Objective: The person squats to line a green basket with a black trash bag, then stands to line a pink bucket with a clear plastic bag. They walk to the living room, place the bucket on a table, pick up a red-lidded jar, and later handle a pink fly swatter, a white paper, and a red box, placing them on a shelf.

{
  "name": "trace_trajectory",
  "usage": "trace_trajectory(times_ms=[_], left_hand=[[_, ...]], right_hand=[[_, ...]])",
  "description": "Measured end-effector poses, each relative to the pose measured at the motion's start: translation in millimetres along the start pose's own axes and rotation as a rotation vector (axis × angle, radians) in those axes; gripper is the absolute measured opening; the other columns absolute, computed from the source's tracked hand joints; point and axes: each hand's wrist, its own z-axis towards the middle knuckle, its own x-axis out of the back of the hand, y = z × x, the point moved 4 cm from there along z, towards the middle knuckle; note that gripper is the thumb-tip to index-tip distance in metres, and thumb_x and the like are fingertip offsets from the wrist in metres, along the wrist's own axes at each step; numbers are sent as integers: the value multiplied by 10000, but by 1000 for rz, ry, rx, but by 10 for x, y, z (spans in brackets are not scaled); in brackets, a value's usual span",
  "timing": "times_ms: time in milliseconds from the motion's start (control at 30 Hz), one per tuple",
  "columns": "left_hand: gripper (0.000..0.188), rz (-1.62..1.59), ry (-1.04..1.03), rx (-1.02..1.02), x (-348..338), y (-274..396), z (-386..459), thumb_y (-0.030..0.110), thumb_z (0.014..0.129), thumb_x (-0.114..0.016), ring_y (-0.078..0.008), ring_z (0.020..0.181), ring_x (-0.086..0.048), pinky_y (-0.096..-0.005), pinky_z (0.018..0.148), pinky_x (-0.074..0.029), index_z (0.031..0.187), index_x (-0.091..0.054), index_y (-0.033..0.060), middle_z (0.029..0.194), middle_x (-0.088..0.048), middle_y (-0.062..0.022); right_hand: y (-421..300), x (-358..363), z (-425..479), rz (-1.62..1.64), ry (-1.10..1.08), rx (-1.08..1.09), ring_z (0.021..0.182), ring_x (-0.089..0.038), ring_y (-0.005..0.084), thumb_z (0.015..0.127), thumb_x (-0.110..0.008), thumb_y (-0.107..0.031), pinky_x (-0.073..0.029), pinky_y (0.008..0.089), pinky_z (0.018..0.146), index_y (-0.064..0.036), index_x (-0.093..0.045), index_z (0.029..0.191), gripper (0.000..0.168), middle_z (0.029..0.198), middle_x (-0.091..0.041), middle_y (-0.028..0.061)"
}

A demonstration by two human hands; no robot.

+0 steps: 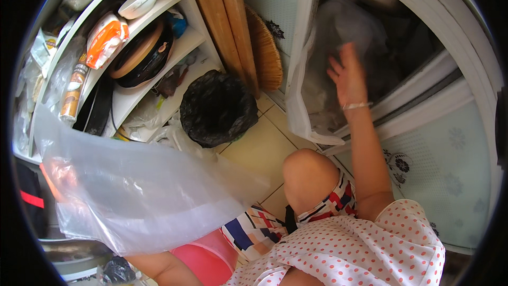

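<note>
A large translucent plastic bag (151, 190) spreads over my left forearm and hand. My left hand (57, 176) shows only faintly through it at the far left, so its grip is unclear. At the upper right, my right hand (349, 77), slightly blurred and with a bracelet at the wrist, is raised with fingers apart and nothing visibly held. Behind it, more translucent plastic sheeting (345, 20) hangs in the dark opening of a white-framed cabinet. Its pale edge trails down onto the frame near the tiled floor.
A bin lined with a black bag (218, 107) stands on the tiles before a white shelf unit (194, 43) with a white bowl (139, 2) and packets. Wooden boards (222, 20) and a woven tray (268, 51) lean beside it. A pink bucket (206, 260) is near my legs.
</note>
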Motion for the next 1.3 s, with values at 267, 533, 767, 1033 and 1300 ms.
trace_trajectory(times_ms=[267, 533, 767, 1033, 1300], left_hand=[[343, 34, -34, -22, 25, 19, 86, 108, 791, -583, -96, 579, -445, -204, 486, -376, 1084, -419, 44, 780, -465, -31], [281, 5, -26, 54, 3, 70, 24, 80, 803, -557, -93, 547, -432, -198, 459, -362, 1049, -425, 48, 750, -448, -26], [331, -21, -104, 35, 133, -9, -55, 48, 813, -548, -117, 567, -463, -220, 472, -386, 1115, -412, 52, 762, -477, -39], [223, -326, -173, 47, -432, -205, 113, 167, 852, -490, -148, 571, -472, -265, 493, -404, 1022, -407, 49, 701, -470, -40], [259, -876, -507, 224, -1099, 466, -530, 308, 891, -422, -139, 504, -458, -287, 457, -402, 775, -474, 81, 610, -451, -11]], right_hand=[[227, 29, -56, -1351, -247, 10, 735, -587, 225, 737, -634, -272, -464, 353, 700, 28, -607, 816, 312, 800, -635, 127], [78, 262, 230, -4, 610, 366, 662, -514, 126, 830, -568, -128, -430, 288, 593, 58, -605, 856, 191, 791, -618, 54], [192, 162, 1343, -453, 701, 447, 787, -579, 214, 838, -539, -153, -466, 317, 731, 50, -611, 968, 251, 937, -637, 124], [697, 565, 3066, -662, 34, 398, 938, -546, 206, 822, -528, -183, -454, 333, 814, 18, -577, 1080, 331, 1081, -586, 126], [92, -946, -619, -46, 87, 586, 929, -533, 153, 797, -611, -38, -435, 268, 822, 6, -543, 983, 203, 970, -571, 75]])
